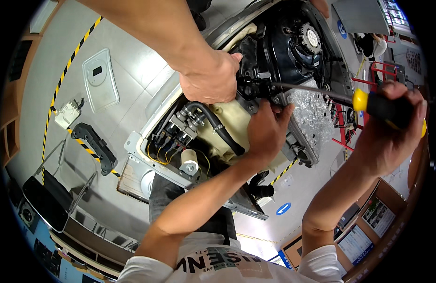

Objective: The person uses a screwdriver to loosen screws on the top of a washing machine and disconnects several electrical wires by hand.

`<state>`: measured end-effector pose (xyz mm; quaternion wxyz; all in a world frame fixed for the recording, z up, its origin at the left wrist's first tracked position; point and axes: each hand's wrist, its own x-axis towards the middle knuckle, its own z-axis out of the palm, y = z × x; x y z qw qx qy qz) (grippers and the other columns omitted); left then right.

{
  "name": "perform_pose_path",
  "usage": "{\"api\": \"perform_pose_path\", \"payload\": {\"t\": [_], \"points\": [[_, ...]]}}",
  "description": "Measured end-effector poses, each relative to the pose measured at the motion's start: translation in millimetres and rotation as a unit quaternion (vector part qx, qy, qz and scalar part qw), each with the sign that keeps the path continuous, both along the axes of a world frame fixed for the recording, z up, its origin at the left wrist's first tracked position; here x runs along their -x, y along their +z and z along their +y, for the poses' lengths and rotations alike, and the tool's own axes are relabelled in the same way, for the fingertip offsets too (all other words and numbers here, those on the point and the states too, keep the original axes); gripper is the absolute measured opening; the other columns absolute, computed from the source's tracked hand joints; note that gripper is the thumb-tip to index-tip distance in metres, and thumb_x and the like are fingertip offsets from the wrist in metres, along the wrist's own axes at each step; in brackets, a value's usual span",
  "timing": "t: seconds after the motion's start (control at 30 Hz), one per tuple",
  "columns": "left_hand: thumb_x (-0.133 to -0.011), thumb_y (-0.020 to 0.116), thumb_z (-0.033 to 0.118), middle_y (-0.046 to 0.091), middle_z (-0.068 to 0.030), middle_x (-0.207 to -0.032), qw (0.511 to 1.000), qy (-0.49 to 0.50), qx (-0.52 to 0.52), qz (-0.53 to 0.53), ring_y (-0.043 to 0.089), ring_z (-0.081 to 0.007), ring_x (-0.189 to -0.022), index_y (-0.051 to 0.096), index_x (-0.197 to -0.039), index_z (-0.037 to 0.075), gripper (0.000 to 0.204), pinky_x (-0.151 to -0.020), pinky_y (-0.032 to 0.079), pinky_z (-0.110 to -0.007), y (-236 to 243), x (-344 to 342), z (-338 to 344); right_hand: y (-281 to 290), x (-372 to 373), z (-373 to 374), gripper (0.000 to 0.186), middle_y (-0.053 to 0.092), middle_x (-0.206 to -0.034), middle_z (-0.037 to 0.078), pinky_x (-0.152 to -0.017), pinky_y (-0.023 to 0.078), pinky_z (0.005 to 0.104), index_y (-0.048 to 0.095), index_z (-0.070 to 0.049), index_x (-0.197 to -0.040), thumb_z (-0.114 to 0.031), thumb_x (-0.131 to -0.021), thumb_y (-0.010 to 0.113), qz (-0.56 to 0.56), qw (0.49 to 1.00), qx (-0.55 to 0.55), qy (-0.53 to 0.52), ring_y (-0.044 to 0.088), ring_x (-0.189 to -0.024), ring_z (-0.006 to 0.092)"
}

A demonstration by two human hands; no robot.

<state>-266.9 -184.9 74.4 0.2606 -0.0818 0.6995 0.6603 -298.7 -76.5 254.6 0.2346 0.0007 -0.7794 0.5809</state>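
In my right hand point(383, 127), fingers wrap round the handle of a screwdriver point(392, 111), black with yellow ends. Its long shaft runs left to a black part point(260, 88) inside an opened appliance, which looks like a washing machine point(135, 141). My left hand point(267, 129) reaches into it, fingers curled at a grey metal piece by the shaft's tip; what they grip is partly hidden. Another person's hand point(211, 78) comes from the top and presses near the same black part. Beside it lies a black housing point(286, 52) with a toothed round cap point(310, 38).
A silvery foil-covered panel point(312, 111) lies right of my left hand. Black hose point(220, 129), valves and yellow wires fill the near left side. On the floor lie a pale lid point(101, 80), a white part point(68, 113) and a black panel point(94, 147). A chair point(48, 200) stands lower left.
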Motion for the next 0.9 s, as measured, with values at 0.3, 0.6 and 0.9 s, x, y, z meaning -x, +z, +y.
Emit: {"api": "perform_pose_path", "payload": {"t": [0.3,0.6,0.9], "points": [[-0.085,0.068,0.037,0.062,-0.0108,-0.069,0.999,0.023,0.007,-0.021,0.064,-0.0322,-0.064,0.051,-0.089,0.001,0.04,-0.057,0.048,-0.042,1.0,0.3,3.9,-6.4,-5.9,18.5,0.03,0.062,-0.089,0.014,-0.088,0.044,0.0361,0.056,-0.006,-0.098,-0.031,-0.1,0.039,0.025,0.999,0.012,-0.035,0.058,-0.091,0.0231],[-0.09,0.061,0.012,0.054,0.0037,-0.082,0.923,0.206,-0.249,-0.211,0.042,-0.0031,-0.06,0.049,-0.111,0.004,0.026,-0.049,0.033,-0.021,-14.9,-9.2,-12.3,25.1,-65.0,53.7,0.025,0.054,-0.084,0.011,-0.089,0.039,0.0345,0.058,-0.003,-0.095,-0.026,-0.097,0.049,0.071,0.984,0.059,-0.15,0.049,-0.087,0.0215],[-0.078,0.059,0.002,0.036,0.0075,-0.057,0.818,0.268,-0.376,-0.344,0.03,-0.0052,-0.045,0.046,-0.082,0.018,0.021,-0.044,0.024,-0.023,-11.6,23.8,-7.9,10.5,-85.1,45.9,0.018,0.059,-0.084,0.007,-0.079,0.049,0.0322,0.053,-0.005,-0.096,-0.023,-0.092,0.055,-0.015,0.986,0.063,-0.156,0.059,-0.077,0.0157]]}}
